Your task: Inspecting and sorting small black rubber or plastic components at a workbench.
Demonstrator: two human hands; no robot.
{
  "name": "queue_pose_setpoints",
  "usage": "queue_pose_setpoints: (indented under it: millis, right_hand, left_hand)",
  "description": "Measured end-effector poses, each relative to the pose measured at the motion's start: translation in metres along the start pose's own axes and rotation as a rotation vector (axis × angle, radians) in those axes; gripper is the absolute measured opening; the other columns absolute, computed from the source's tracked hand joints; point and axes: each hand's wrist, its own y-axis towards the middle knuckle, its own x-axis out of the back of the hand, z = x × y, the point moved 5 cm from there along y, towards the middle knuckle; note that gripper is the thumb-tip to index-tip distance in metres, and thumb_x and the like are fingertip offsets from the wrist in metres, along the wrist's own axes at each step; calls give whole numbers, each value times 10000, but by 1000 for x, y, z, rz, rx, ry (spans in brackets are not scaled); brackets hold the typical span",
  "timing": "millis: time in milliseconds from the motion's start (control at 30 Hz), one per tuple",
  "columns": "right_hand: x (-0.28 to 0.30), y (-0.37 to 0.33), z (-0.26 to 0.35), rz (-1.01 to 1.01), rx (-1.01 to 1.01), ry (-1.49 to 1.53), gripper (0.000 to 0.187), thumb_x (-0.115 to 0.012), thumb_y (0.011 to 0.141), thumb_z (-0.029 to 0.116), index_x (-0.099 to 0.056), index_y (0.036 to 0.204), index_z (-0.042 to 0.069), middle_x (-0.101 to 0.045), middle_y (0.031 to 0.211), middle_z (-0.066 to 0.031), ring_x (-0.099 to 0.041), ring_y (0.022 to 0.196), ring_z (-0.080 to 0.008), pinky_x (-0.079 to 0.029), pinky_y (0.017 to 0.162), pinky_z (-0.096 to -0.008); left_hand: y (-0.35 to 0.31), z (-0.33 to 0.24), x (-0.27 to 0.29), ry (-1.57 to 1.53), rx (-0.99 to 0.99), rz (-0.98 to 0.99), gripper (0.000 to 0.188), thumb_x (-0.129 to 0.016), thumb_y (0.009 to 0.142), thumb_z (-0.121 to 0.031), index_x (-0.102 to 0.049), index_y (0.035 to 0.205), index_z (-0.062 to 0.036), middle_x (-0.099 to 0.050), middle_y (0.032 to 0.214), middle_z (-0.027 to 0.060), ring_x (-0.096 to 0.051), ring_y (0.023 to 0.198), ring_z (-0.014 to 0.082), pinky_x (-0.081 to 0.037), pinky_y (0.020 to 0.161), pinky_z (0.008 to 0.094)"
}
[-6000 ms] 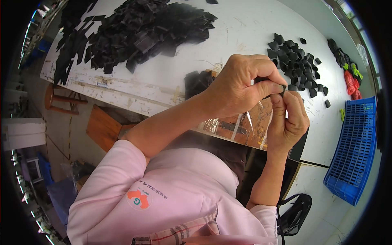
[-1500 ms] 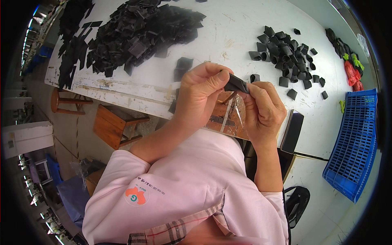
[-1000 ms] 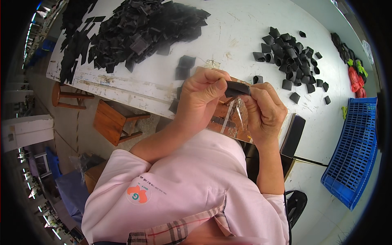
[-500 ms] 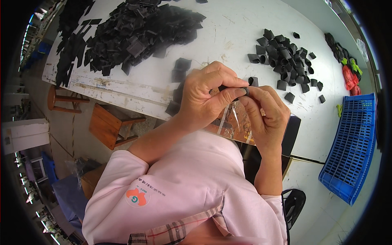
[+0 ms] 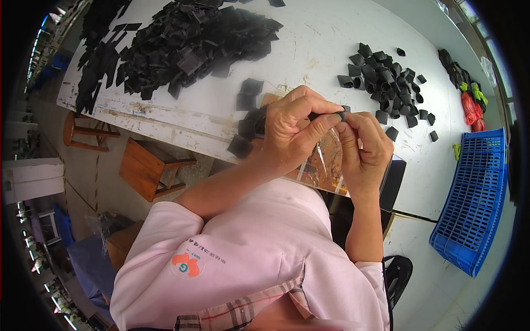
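Observation:
Over the table's front edge, my two hands meet fingertip to fingertip on a small piece of black fabric. My left hand pinches it between thumb and index finger; my right hand grips its right end, fingers curled. Most of the piece is hidden by the fingers. Several flat black pieces lie left of my left hand. Beyond my right hand is a pile of black pieces curled into short tubes. Beneath my hands lies a brown, worn board with a shiny clear covering.
A large heap of flat black pieces covers the far left of the white table. On the right stands a blue plastic basket, with a red bag beyond it. Wooden stools are on the floor at left.
Both hands stay closed on the black piece. My left hand has shifted slightly right, and the fingertips are a little farther right than before.

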Motion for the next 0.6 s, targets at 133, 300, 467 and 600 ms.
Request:
queue_pose_setpoints:
  millis: [133,300,467,600]
  right_hand:
    - [20,-7,7,-212,-263,435,133,-606,868,63,-571,768,-17,-579,695,-36,-486,563,-79,-383,497,-209]
    - [-23,-31,6,-56,-775,1120,198,-560,914,165,-566,766,34,-581,678,-28,-496,549,-74,-407,504,-206]
    - [-58,-50,-2,17,-970,1313,202,-547,920,175,-572,767,45,-565,647,-16,-497,543,-73,-415,504,-209]
    - [-68,-63,-10,94,-971,1104,223,-570,908,183,-599,751,28,-565,642,-22,-492,540,-75,-407,500,-206]
  left_hand:
    - [-10,-8,5,-329,113,-82,356,-617,862,-99,-488,1173,18,-548,1012,82,-510,858,95,-439,779,238]
    - [-30,-14,5,-419,190,-91,247,-617,860,-73,-512,1068,10,-575,919,82,-541,776,87,-478,698,232]
    - [-47,-1,17,-344,280,-175,77,-576,862,1,-537,928,6,-594,775,58,-567,648,58,-477,546,188]
    - [-58,7,30,-240,323,-224,52,-594,848,-10,-554,880,-2,-606,739,39,-576,639,59,-473,560,190]
